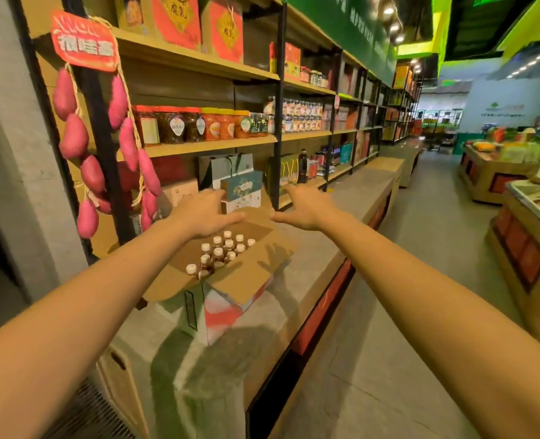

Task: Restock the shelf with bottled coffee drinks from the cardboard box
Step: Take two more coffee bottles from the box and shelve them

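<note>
Hands, left (pixel 206 213) and right (pixel 303 208), hover open above bottle-filled cardboard box (pixel 230 286).

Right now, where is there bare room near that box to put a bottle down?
The grey counter is bare to the right of the cardboard box, running along below the shelves. Inside the box, the right half is empty; bottles crowd the left. The jars above stand packed.

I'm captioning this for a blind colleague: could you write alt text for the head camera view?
A person's left hand and right hand stretch open and empty over the far edge of an open cardboard box of white-capped bottles standing on a grey counter. Behind it, wooden shelves hold jars and gift boxes.
</note>
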Tool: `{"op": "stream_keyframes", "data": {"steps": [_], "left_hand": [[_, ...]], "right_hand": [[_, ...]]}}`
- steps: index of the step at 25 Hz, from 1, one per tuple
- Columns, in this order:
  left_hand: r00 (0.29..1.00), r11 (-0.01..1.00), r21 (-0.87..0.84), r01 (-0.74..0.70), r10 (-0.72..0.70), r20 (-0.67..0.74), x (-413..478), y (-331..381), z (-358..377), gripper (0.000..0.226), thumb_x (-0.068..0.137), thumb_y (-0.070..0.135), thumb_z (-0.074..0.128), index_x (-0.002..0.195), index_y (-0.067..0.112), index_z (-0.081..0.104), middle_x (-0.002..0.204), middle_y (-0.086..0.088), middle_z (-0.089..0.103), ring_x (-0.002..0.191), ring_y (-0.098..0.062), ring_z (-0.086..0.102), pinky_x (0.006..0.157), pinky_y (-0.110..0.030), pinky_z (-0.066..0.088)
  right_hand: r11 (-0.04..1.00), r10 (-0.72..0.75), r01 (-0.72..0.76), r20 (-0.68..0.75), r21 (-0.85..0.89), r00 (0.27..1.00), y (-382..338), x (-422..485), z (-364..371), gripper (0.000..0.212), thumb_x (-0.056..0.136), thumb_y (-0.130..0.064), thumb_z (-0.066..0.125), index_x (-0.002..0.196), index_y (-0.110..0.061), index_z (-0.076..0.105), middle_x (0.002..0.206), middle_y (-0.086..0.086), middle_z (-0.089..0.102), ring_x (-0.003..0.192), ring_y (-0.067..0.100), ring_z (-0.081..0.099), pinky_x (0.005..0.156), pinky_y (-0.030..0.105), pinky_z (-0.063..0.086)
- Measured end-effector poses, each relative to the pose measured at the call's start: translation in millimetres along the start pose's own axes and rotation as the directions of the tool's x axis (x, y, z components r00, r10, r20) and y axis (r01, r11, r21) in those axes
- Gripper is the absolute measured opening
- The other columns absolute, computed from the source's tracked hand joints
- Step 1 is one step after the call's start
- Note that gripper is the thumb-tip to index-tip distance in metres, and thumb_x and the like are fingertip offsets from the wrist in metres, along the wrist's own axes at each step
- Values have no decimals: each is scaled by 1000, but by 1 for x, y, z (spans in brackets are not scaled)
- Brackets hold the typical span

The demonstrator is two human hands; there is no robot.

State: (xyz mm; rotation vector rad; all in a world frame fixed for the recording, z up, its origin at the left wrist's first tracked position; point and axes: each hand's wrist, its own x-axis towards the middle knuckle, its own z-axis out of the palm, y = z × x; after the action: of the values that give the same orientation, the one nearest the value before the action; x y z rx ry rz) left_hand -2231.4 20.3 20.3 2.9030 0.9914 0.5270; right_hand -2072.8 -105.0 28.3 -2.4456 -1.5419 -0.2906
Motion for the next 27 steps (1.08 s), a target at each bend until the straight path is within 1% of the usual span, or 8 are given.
{"op": "stream_keyframes", "data": {"steps": [5,9,11,15,18,22,25,27], "left_hand": [[993,993,-18,116,-116,-13,107,-39,27,75,87,57,49,142,8,36,143,-15,44,128,-32,44,100,-40,39],[983,982,43,182,-181,-40,168,-66,52,71,88,55,50,140,8,39,142,-14,46,128,-31,45,100,-39,39],[965,962,79,263,-261,-40,194,-85,70,72,87,57,49,140,9,39,142,-14,46,127,-31,45,100,-40,40],[908,904,88,418,-418,-26,236,-118,108,63,88,56,49,130,11,45,131,-13,54,115,-30,53,87,-38,45],[831,827,98,554,-557,-3,266,-139,142,69,86,61,46,129,7,46,126,-15,56,110,-31,56,87,-40,48],[680,681,115,723,-731,56,284,-153,187,76,87,61,45,142,9,35,143,-13,44,126,-31,47,102,-42,42],[554,564,69,823,-823,125,281,-152,225,72,89,56,48,144,13,32,150,-8,37,133,-27,40,106,-38,36],[489,507,55,860,-851,190,278,-157,257,71,88,53,51,145,15,31,145,-9,43,130,-27,43,104,-38,39]], "right_hand": [[996,-93,93,42,-4,995,15,133,49,75,82,-63,53,138,-14,39,140,12,47,127,31,45,101,48,41],[986,-168,166,64,35,984,25,222,83,77,81,-65,51,139,-17,38,143,10,45,130,30,42,103,47,37],[970,-236,231,65,82,970,27,266,107,76,82,-63,53,140,-17,38,143,10,46,130,30,42,103,46,37],[907,-413,397,105,144,905,26,348,159,76,80,-63,56,140,-20,40,141,9,48,128,31,45,101,47,41],[824,-558,524,149,213,816,21,404,200,70,82,-58,58,138,-20,42,138,8,51,124,29,49,96,43,43],[702,-705,613,231,362,671,15,443,255,62,87,-46,59,140,-23,38,141,6,47,129,27,44,103,43,38],[674,-733,557,346,485,586,12,455,304,51,90,-41,57,132,-16,46,134,6,53,120,24,51,95,33,43],[689,-716,472,419,549,558,11,458,336,52,90,-38,58,134,-14,45,135,7,52,122,25,51,95,32,43]]}}
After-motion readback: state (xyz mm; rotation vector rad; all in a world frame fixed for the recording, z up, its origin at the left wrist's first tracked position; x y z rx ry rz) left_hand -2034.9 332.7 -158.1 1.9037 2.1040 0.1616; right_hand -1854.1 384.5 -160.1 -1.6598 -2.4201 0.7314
